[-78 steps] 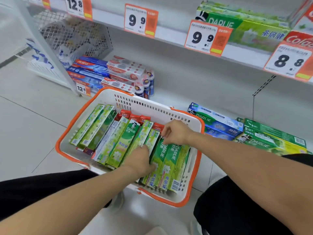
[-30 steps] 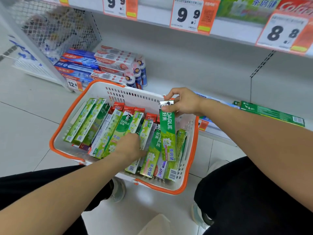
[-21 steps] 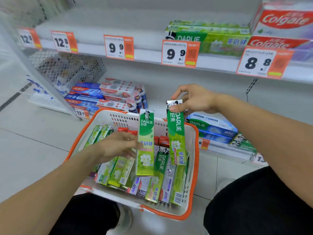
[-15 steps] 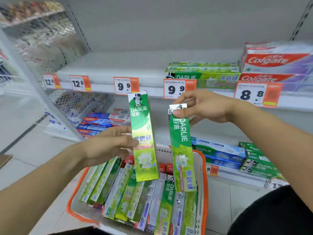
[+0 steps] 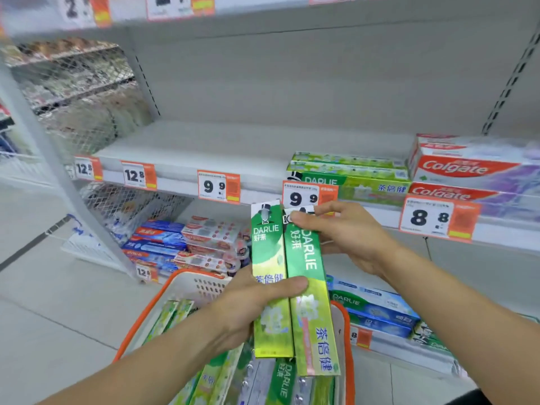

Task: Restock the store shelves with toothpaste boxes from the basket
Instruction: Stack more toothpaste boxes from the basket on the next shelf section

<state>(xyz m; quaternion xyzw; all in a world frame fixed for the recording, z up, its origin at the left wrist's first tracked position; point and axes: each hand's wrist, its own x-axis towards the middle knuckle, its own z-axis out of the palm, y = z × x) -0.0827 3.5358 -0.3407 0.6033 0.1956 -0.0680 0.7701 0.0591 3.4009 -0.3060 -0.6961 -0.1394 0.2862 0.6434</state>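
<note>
1. Two green Darlie boxes (image 5: pixel 287 276) stand upright side by side, touching, above the basket (image 5: pixel 346 331).
2. Left hand (image 5: pixel 248 305) grips both at mid-length, thumb laid across their fronts.
3. Right hand (image 5: pixel 347 235) pinches the right-hand box's top end.
4. Middle shelf (image 5: pixel 181 150) behind carries stacked Darlie packs (image 5: pixel 350 171).

single head cam, looks forward and slightly down from just behind both forearms, close on the hands, facing the middle shelf (image 5: pixel 181 159) front edge, basket (image 5: pixel 175 280) rim at bottom; no second view to overlap.
</note>
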